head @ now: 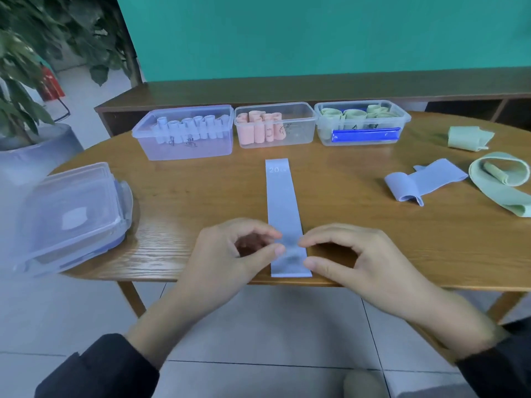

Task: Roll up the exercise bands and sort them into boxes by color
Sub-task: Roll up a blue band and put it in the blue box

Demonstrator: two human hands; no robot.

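We have the blue band [283,214] lying flat, its long axis pointing away from us, and both hands' curled fingers [274,249] pinch its near end, equally close

Three open boxes [184,133] stand at twelve o'clock, one lid stack [71,216] at nine, two blue bands [284,214] and two green bands [500,179] lie loose on one tabletop [201,191], with two hands [230,254].

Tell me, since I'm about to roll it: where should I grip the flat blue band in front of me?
Pinch the near short end of the flat blue rubber band, from both long sides. It lies straight, running away from you, and that end sits at the wooden table's edge.
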